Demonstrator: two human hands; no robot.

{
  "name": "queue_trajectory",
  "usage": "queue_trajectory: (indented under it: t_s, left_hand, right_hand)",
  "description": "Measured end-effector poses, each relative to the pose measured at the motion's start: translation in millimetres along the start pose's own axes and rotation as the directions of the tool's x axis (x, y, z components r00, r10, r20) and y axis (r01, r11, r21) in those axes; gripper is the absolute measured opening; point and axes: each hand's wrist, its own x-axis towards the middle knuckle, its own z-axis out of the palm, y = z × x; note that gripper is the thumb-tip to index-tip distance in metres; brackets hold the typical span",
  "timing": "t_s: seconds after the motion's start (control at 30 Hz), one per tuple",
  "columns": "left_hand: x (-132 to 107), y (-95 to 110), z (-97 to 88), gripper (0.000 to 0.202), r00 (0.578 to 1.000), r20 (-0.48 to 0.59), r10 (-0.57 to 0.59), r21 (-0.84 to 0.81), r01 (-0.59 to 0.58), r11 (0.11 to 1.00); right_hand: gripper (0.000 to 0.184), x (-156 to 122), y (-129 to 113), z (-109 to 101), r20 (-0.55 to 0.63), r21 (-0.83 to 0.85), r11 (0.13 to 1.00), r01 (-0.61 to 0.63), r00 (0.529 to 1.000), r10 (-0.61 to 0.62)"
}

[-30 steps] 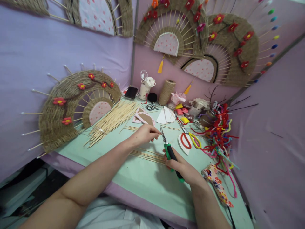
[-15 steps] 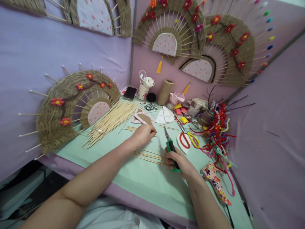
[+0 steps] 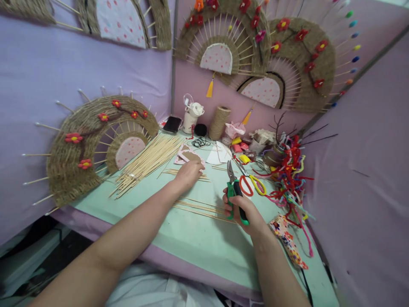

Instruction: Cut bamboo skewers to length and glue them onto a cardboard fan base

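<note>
While the right hand (image 3: 243, 209) wraps closed around the green-handled snips (image 3: 234, 192), blades up and slightly parted, the left hand (image 3: 189, 172) rests fingers-down on a few short sticks (image 3: 188, 174) on the counter (image 3: 198, 238). It looks like a stick-trimming step; next, one stick likely needs pinching and feeding between the blades.
</note>
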Motion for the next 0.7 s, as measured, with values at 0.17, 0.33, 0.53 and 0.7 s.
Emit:
queue_trajectory:
  t_s: [0.17, 0.33, 0.53, 0.7]
  left_hand:
    - [-8.2, 12.2, -0.7, 0.02, 0.997, 0.014, 0.076, -0.134, -0.073, 0.988]
    - [-28.5, 34.1, -2.9, 0.016, 0.91, 0.264, 0.319, -0.239, -0.259, 0.936]
    - [-39.8, 44.7, 4.3, 0.016, 0.87, 0.373, 0.323, -0.134, -0.294, 0.946]
    - [-35.7, 38.6, 0.2, 0.021, 0.899, 0.327, 0.292, -0.096, -0.275, 0.957]
  right_hand:
    - [0.031, -0.6, -2.1, -3.2, 0.019, 0.062, 0.997, 0.042, 0.999, -0.044]
    - [0.035, -2.4, -6.8, -5.8, 0.025, 0.129, 0.987, 0.101, 0.994, -0.105]
    - [0.037, -3.3, -6.8, -4.7, 0.055, 0.132, 0.985, 0.113, 0.991, -0.121]
    - [0.037, -3.3, -3.7, -5.2, 0.082, 0.068, 0.986, 0.153, 0.984, -0.159]
